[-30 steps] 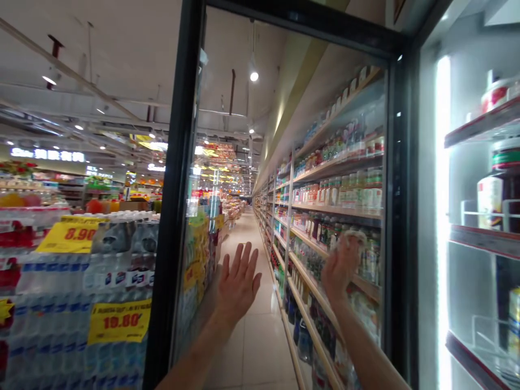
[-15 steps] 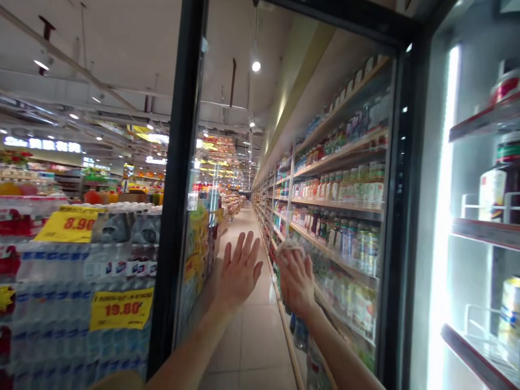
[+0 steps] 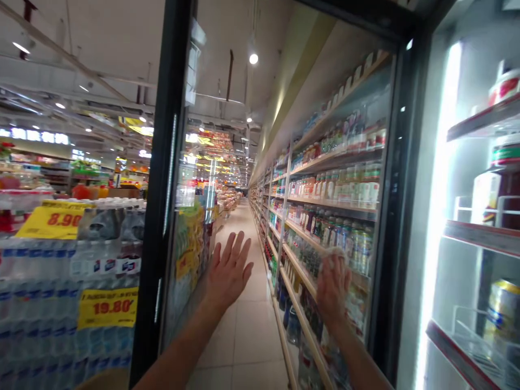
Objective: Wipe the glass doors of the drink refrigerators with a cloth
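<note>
An open glass fridge door [image 3: 284, 135] with a black frame [image 3: 156, 216] stands in front of me. My left hand [image 3: 227, 273] lies flat against the glass, fingers spread, holding nothing. To its right, my right hand [image 3: 333, 287] presses a small white cloth [image 3: 333, 253] onto the glass near the door's hinge side. Only the cloth's top edge shows above my fingers. Through the glass I see the aisle and shelves of bottles.
The lit fridge interior [image 3: 447, 216] is at the right, with shelves [image 3: 483, 235] carrying a bottle [image 3: 498, 179] and a can [image 3: 501, 311]. Stacked packs of water bottles [image 3: 60, 303] with yellow price signs [image 3: 108, 307] stand at the left. A tiled aisle [image 3: 247, 336] runs ahead.
My right hand swept the cloth left across the glass, then back right and slightly lower. My left hand stayed flat on the glass in nearly the same spot.
</note>
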`<act>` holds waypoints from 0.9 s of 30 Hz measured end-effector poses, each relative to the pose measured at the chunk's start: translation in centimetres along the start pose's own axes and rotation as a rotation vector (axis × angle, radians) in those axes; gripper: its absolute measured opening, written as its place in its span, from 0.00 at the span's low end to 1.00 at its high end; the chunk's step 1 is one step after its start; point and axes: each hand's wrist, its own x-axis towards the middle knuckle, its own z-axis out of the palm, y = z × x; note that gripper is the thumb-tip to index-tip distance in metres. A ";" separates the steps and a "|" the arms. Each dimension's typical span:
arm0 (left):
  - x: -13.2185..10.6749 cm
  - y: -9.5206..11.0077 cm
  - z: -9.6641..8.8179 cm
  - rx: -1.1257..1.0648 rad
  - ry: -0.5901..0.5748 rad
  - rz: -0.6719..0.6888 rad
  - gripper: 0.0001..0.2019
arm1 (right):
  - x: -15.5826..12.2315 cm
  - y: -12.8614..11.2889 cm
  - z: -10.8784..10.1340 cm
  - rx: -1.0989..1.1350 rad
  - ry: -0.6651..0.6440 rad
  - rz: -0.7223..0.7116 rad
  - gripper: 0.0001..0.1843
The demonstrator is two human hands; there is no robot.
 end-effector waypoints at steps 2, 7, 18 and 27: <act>0.0 -0.1 0.0 -0.005 -0.006 0.009 0.32 | 0.1 1.6 -0.2 -0.056 0.153 0.293 0.30; 0.0 -0.3 0.3 -0.005 0.000 0.008 0.33 | -0.6 0.6 -0.1 0.067 -0.056 -0.051 0.30; 0.2 -0.4 0.5 -0.043 0.004 0.014 0.32 | -1.9 -1.5 -0.1 0.082 -0.095 -0.160 0.30; -3.9 0.4 -1.1 -0.034 -0.017 0.027 0.24 | -2.0 1.8 -0.1 0.015 0.233 0.390 0.29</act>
